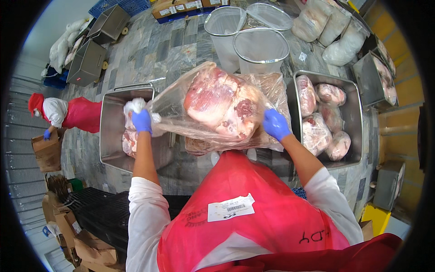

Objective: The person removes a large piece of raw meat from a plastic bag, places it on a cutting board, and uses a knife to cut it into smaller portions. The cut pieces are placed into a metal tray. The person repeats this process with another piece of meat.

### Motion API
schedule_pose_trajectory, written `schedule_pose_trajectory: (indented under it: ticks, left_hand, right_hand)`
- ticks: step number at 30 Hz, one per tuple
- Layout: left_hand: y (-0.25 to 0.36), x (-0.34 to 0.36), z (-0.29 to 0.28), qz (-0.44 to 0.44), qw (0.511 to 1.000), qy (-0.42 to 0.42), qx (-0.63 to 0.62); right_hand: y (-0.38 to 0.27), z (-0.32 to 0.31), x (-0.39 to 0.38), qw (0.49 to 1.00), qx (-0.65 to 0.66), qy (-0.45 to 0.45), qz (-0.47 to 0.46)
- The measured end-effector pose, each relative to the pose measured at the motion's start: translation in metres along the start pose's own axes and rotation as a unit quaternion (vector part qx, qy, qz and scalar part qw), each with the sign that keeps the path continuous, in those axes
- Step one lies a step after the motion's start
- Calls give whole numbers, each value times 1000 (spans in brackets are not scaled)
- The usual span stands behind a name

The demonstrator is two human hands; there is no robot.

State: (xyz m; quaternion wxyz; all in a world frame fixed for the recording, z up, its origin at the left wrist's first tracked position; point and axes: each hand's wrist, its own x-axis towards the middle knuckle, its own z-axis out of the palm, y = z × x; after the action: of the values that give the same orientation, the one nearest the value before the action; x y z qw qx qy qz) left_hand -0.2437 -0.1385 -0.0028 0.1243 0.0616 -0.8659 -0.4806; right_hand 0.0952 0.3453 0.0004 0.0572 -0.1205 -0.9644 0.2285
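A large cut of raw meat [217, 102], red with white fat, lies inside a see-through plastic bag [170, 106] stretched out in front of me. My left hand [142, 121], in a blue glove, is closed round the bag's drawn-out left end, above the rim of the left metal bin. Closed on the bag's right side is my right hand [275, 124], gloved in blue too, close beside the meat. Under the bag, a plastic-lined container [274, 90] shows only in part; what it holds is mostly hidden.
The left metal bin [108, 147] and the right metal bin [355, 136] hold bagged meat. Ring-topped, bag-lined stands [261, 47] stand ahead. A co-worker [79, 113] in a red apron bends over a cardboard box [47, 152] at far left. Black pallets [97, 208] lie behind left.
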Motion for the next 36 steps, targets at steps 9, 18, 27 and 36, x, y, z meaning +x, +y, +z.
schedule_pose_trajectory:
  ticks: [9, 18, 27, 36]
  left_hand:
    - [-33, -170, 43, -409, 786, -292, -359]
    - [12, -222, 61, -419, 772, -412, -244]
    - [-52, -181, 26, -411, 762, -204, -458]
    - [2, -217, 53, -486, 642, -396, -442]
  right_hand:
    - [56, -3, -52, 961, 200, -20, 191]
    - [-20, 37, -21, 680, 606, -261, 321]
    - [-14, 24, -13, 843, 400, -297, 200]
    - [20, 78, -42, 854, 392, -70, 336]
